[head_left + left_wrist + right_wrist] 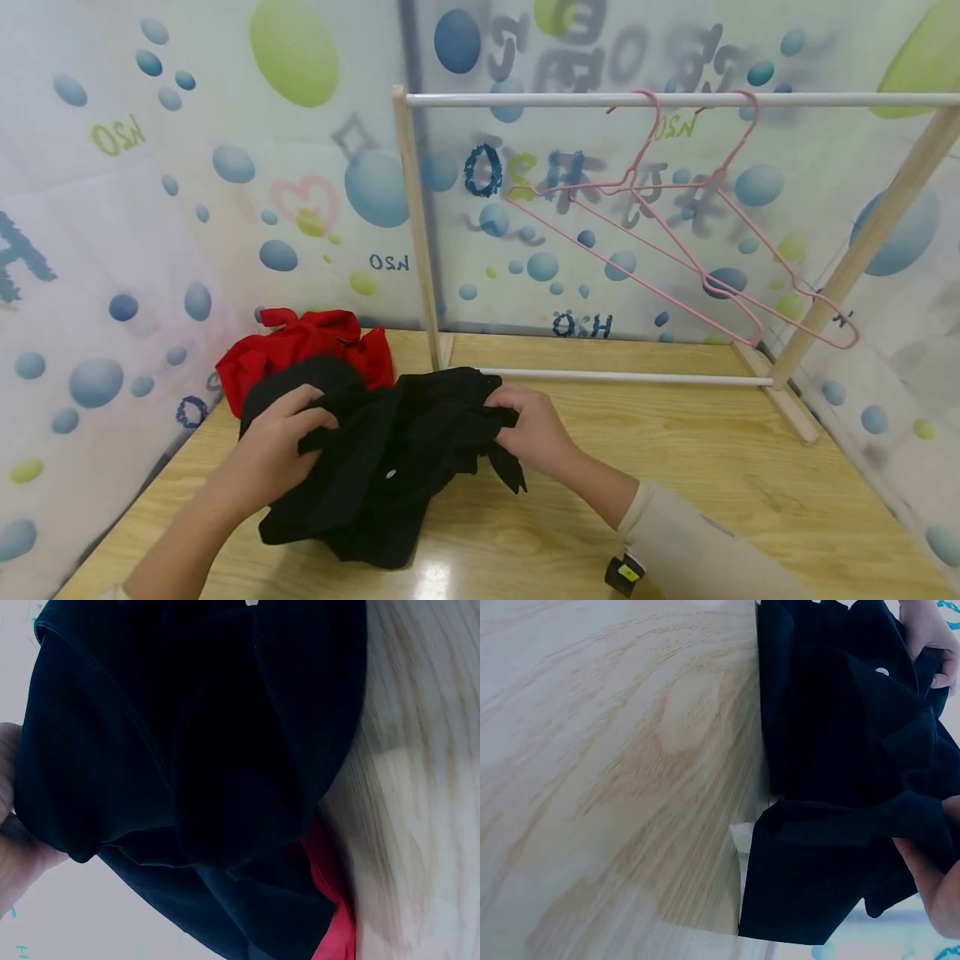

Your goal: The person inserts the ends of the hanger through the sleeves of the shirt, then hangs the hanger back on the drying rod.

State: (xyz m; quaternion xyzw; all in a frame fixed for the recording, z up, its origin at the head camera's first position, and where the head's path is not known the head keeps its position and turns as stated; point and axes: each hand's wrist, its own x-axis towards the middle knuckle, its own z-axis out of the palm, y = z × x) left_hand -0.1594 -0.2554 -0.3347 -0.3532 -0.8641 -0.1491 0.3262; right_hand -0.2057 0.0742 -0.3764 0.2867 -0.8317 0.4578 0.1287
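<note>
Clothes rack (420, 225), pale wooden posts with white upper and lower bars, standing on a wood-grain table (675, 500); black garment (442, 417), one, bunched and creased, in front of the rack's left post and reaching to its left, lower folds close to or on the tabletop, a small white oval mark (391, 473) on its near face; left hand (281, 446), in front of the rack and left of its left post, fingers curled and clamped with the thumb on the garment's left part; right hand (536, 429), in front of the rack's lower bar near its left end, thumb and fingers pinching the garment's right end, a loose strip hanging just below; red cloth (300, 342), one, crumpled, left of the rack's left post, partly covered by black fabric; pink hangers (632, 179), two, hooked over the rack's upper bar, both bare; light sleeve (697, 542), on the right forearm, in front of the rack; small black item with a yellow patch (624, 573), beside that sleeve, in front of the rack; wall sheet (187, 250), white, printed with blue and green bubbles and lettering, behind the rack and to both sides.
</note>
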